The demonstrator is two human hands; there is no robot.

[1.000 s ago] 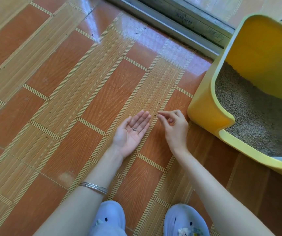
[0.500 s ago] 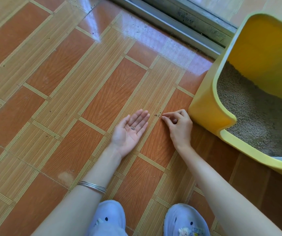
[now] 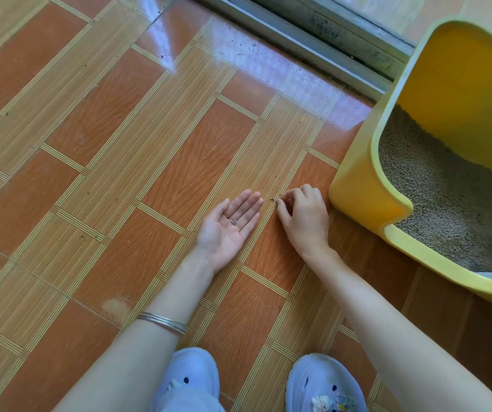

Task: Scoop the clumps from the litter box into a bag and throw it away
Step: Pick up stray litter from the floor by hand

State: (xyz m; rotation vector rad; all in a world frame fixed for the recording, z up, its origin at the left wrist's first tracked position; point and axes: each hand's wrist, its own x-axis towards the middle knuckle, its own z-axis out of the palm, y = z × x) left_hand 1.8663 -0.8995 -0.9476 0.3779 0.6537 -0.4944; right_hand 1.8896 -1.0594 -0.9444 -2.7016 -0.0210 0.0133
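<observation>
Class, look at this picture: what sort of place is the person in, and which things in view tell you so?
Probably a home, on the floor by a sliding door. Clues: the glossy patterned tile floor, the metal door track, and a yellow litter box filled with litter.

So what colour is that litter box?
Bright yellow: the litter box shows clearly in the head view, with grey-brown litter inside.

Floor [image 3: 120,144] open leftward; litter box [image 3: 357,197] blocks right
</observation>
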